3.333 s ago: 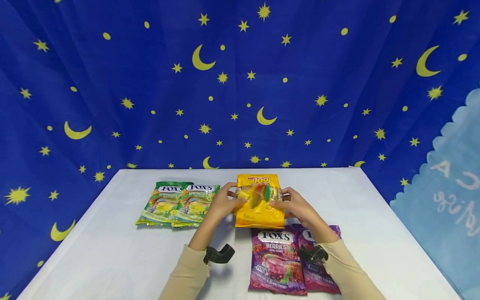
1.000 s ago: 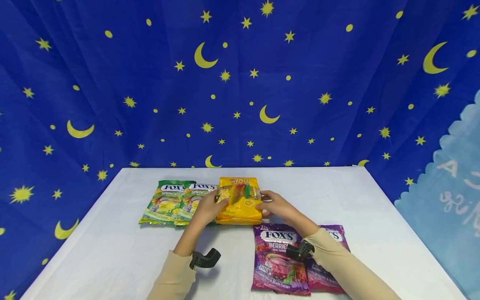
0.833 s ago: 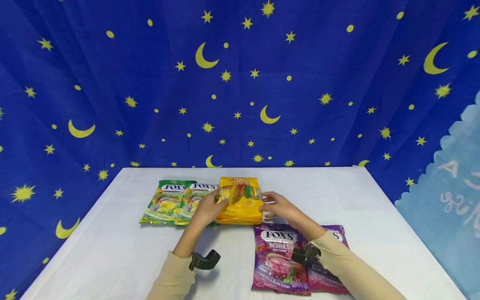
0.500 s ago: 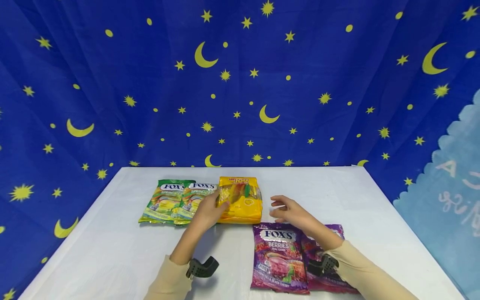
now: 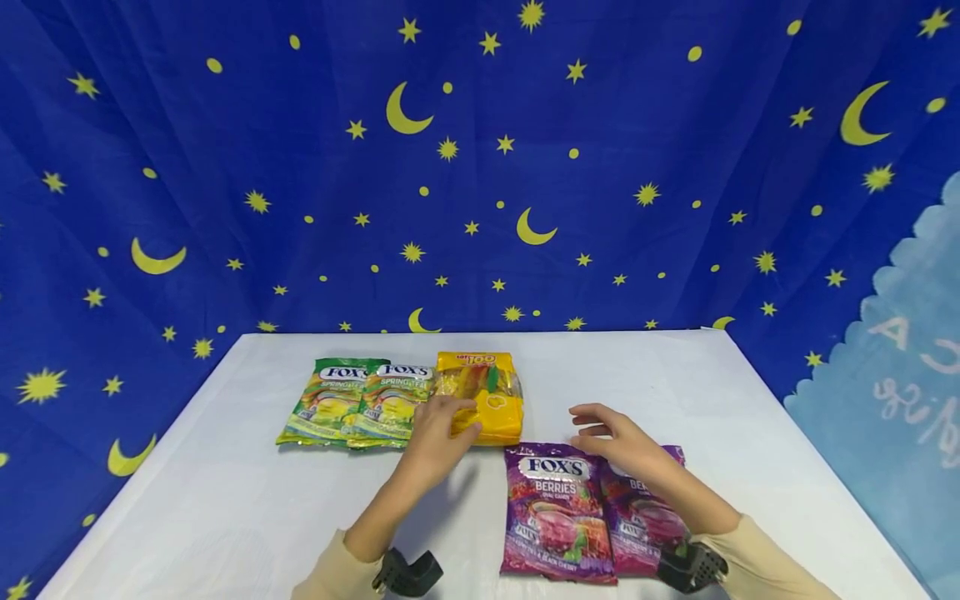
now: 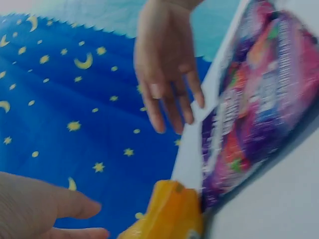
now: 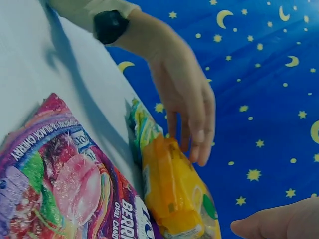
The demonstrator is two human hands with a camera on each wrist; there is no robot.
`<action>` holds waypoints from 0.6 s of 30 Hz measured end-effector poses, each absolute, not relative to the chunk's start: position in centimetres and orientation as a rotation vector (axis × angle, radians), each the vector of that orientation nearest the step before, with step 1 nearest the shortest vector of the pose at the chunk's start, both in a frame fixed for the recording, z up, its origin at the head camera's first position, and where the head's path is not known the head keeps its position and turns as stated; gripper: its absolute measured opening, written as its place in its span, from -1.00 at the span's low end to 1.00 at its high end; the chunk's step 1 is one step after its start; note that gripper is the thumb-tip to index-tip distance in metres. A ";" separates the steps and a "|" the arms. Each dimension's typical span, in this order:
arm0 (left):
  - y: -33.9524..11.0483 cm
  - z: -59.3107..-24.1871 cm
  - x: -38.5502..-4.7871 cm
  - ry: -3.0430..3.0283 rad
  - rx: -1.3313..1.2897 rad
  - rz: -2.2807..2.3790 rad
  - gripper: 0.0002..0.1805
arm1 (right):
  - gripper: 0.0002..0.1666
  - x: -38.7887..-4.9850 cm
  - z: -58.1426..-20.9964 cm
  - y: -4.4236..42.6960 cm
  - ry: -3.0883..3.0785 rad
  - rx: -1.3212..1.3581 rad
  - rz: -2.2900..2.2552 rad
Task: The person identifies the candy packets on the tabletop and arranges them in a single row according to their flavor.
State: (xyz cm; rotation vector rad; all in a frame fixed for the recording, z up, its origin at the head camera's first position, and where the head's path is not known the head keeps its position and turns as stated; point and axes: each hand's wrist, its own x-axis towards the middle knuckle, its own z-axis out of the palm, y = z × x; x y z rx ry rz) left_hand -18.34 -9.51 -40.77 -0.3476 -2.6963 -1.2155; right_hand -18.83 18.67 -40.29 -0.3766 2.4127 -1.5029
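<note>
Your left grip (image 5: 441, 437), fingers relaxed, is at the near left of the yellow candy bag (image 5: 501, 417), which lies on the desk (image 5: 187, 508) just right of two green bags (image 5: 390, 408); contact is unclear. Your right grip (image 5: 621, 442), loosely bent and holding nothing, is above two purple bags (image 5: 551, 508).

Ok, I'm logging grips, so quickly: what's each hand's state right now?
Left hand: open, holding nothing, by the yellow LOT 100 bag.
Right hand: open, holding nothing.
</note>
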 end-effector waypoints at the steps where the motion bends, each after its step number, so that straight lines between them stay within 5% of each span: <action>1: -9.3 -40.9 -18.2 -2.690 -0.338 -1.197 -0.66 | -0.31 -18.5 -40.2 19.0 2.385 -0.381 -1.522; 18: -7.6 -42.0 -15.4 -2.882 -0.527 -1.452 -0.55 | -0.24 -14.2 -41.0 22.1 2.149 -0.317 -1.522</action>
